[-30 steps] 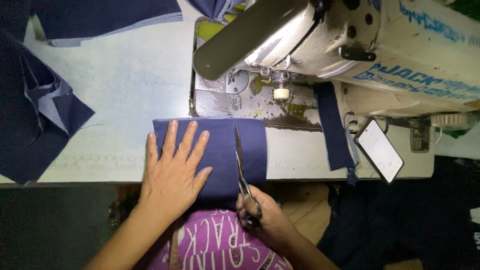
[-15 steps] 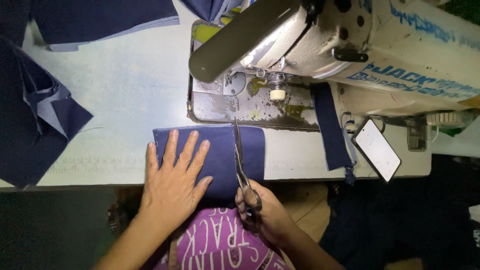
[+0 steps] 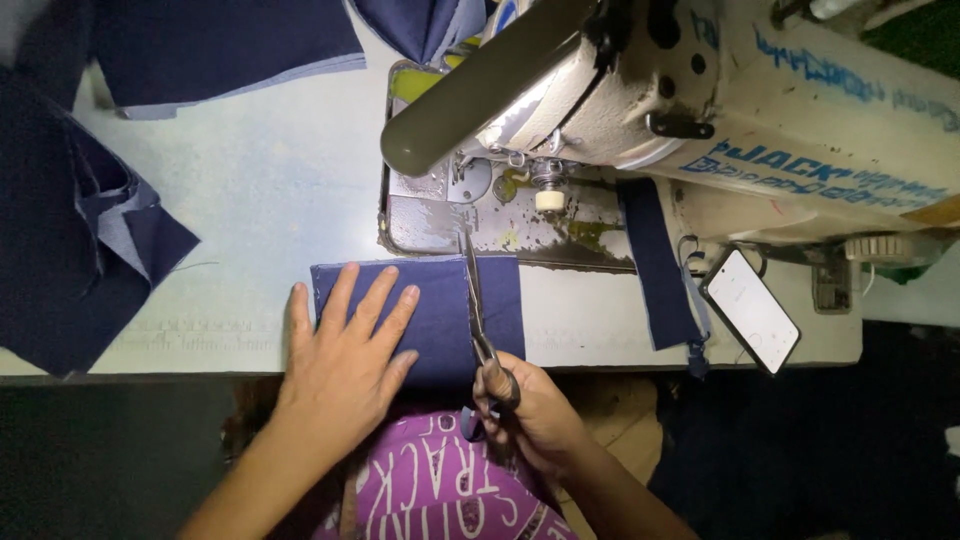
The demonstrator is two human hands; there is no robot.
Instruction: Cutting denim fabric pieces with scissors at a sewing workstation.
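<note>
A dark blue piece of cloth (image 3: pixel 440 300) lies flat at the table's front edge, just in front of the sewing machine (image 3: pixel 700 100). My left hand (image 3: pixel 345 365) presses flat on the cloth's left part, fingers spread. My right hand (image 3: pixel 530 415) grips the handles of a pair of scissors (image 3: pixel 475 300). The blades lie lengthwise across the cloth, tips pointing away toward the machine's metal bed (image 3: pixel 450 225).
Piles of dark blue cloth lie at the left (image 3: pixel 70 240) and the back (image 3: pixel 220 50). A dark blue strip (image 3: pixel 655 265) hangs beside the machine. A phone (image 3: pixel 752 310) rests at the right, near the pale table's (image 3: pixel 250 190) front edge.
The scissors have reached a little farther along the cloth toward the machine. My left hand stays flat on the cloth.
</note>
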